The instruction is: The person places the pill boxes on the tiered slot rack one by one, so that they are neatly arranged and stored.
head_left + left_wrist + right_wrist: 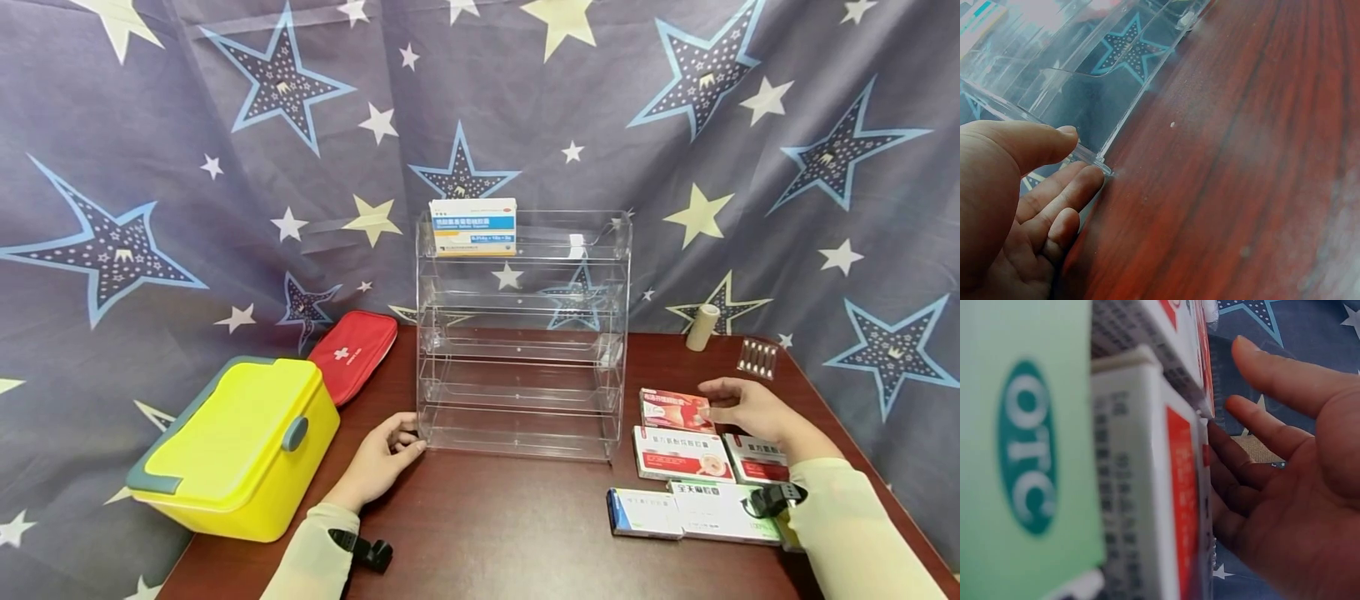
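A clear acrylic tiered rack (519, 400) stands mid-table, with a blue-and-white medicine box (474, 229) upright at the left of its top tier. My left hand (382, 458) pinches the rack's lower left corner; in the left wrist view the thumb (1047, 145) lies on one side of the clear edge and fingers on the other. On the right, my right hand (750, 408) reaches over the right end of a red medicine box (671, 411), its thumb and fingers spread apart. Just in front lie two white-and-red medicine boxes, the left one (682, 454) beside the right one (757, 450).
Nearer me lie a white-and-blue box (645, 512) and a white-and-green box (723, 512). A yellow lidded case (232, 442) and a red first-aid pouch (352, 354) are at left. At back right are a beige roll (702, 327) and a strip of ampoules (757, 358). A starry curtain hangs behind.
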`<state>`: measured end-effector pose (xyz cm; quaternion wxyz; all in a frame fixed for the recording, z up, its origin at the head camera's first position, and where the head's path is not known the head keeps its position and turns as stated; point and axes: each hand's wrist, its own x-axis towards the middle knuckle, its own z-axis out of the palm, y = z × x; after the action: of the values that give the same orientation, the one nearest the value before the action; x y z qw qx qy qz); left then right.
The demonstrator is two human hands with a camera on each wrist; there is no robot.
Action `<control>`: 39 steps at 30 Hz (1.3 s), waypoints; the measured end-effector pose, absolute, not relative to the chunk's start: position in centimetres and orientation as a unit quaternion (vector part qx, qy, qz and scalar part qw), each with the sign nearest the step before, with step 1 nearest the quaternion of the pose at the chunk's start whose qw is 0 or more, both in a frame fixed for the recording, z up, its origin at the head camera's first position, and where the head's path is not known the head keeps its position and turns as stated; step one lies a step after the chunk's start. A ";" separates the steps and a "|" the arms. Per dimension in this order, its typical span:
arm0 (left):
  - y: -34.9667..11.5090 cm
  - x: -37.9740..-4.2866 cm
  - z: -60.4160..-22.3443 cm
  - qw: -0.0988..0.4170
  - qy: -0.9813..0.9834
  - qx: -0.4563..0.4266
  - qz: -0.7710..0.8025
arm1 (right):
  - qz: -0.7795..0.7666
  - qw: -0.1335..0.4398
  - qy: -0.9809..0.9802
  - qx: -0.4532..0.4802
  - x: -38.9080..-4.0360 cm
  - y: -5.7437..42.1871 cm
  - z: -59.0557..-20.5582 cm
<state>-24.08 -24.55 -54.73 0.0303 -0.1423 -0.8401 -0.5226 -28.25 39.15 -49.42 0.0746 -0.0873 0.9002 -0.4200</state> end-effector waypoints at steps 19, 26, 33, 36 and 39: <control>-24.5 -24.3 -54.3 0.029 -0.838 -0.143 -0.526 | -0.354 0.090 0.925 -0.102 -28.6 39.2 -49.1; -24.3 -24.0 -54.3 0.034 -0.839 -0.139 -0.525 | -0.374 0.077 0.918 -0.105 -28.5 39.1 -49.5; -23.8 -23.4 -53.4 0.036 -0.838 -0.140 -0.526 | -0.375 0.044 0.922 -0.086 -28.4 39.3 -49.8; -23.8 -23.3 -53.4 0.036 -0.838 -0.143 -0.526 | -0.378 0.027 0.922 -0.082 -28.2 39.4 -49.8; -24.0 -23.6 -53.9 0.038 -0.839 -0.142 -0.524 | -0.376 0.008 0.923 -0.074 -27.9 39.4 -49.5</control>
<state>-23.60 -23.98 -53.93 0.0384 -0.1421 -0.8392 -0.5235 -27.94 39.40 -49.53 0.0079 -0.0741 0.9235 -0.3764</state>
